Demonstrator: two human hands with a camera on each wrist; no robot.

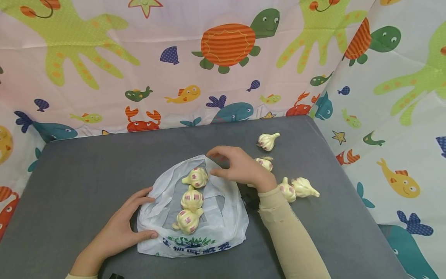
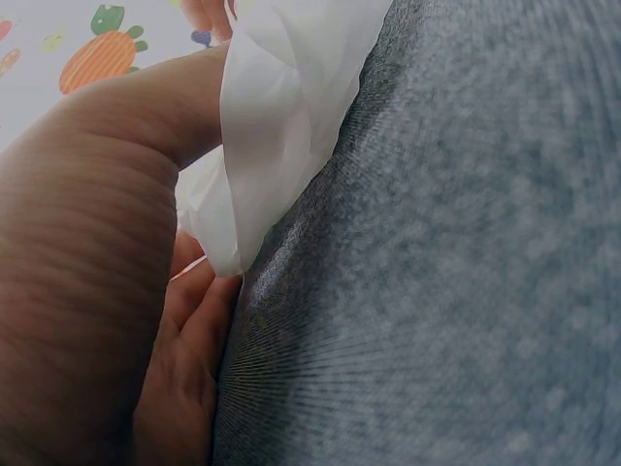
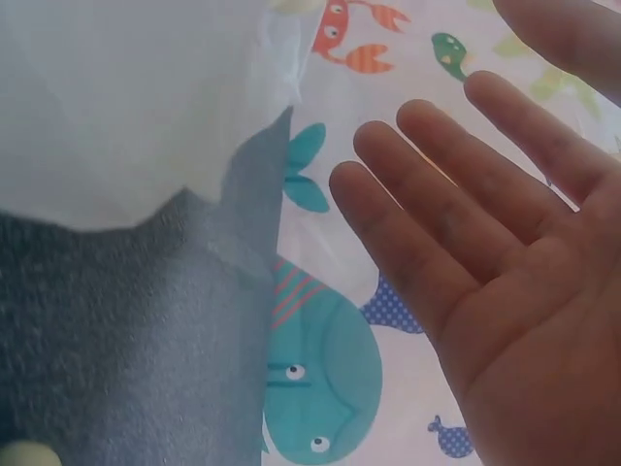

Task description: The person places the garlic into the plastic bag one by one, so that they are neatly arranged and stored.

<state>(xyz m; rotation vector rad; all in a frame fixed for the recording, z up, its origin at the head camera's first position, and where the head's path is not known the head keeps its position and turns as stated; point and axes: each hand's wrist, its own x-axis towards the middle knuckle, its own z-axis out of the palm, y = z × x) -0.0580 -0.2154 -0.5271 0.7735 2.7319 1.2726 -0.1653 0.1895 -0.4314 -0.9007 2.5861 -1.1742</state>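
Observation:
A white plastic bag with printed lettering lies on the grey table, its mouth facing up. Inside it, three garlic bulbs sit in a row. At the bag's left side, my left hand touches the plastic with thumb and fingers spread apart. The left wrist view has the white plastic between that thumb and the fingers. Over the bag's upper right edge hovers my right hand, holding nothing. Its fingers look straight and apart in the right wrist view, beside the bag.
More garlic bulbs lie on the table right of the bag: one at the back, one partly behind my right hand, and two side by side near my sleeve. A curtain printed with sea animals hangs behind the table.

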